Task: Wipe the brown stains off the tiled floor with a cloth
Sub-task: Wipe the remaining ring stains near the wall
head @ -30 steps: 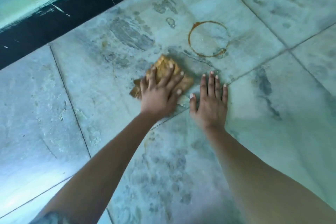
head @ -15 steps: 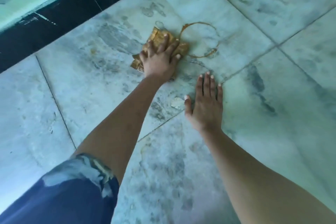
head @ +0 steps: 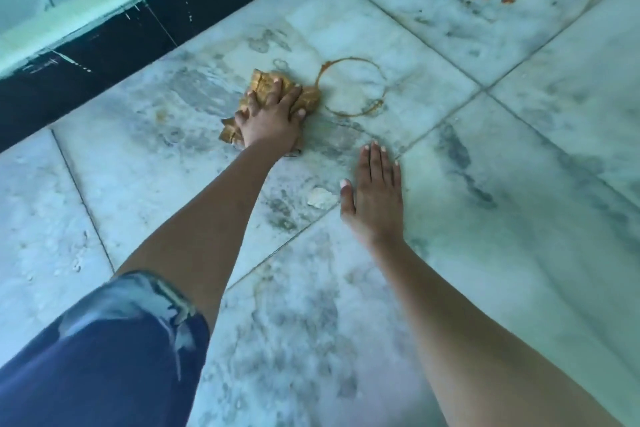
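Head view of a pale grey marble-tiled floor (head: 519,218). The left hand (head: 273,118) lies palm-down on a crumpled yellow-brown cloth (head: 263,83), its fingers spread and nearly straight, pressing the cloth to the tile rather than clutching it. The cloth shows beyond the fingertips and at both sides of the hand. A thin brown ring-shaped stain (head: 349,60) sits just to the right of this hand, its near edge touching or almost touching the cloth. The right hand (head: 375,198) rests flat and relaxed on the floor, fingers straight and together, holding nothing; the ring lies beyond its fingertips. Fainter brown arcs and spots (head: 507,1) lie well beyond both hands. A dark blue patterned sleeve (head: 104,357) covers the left upper arm.
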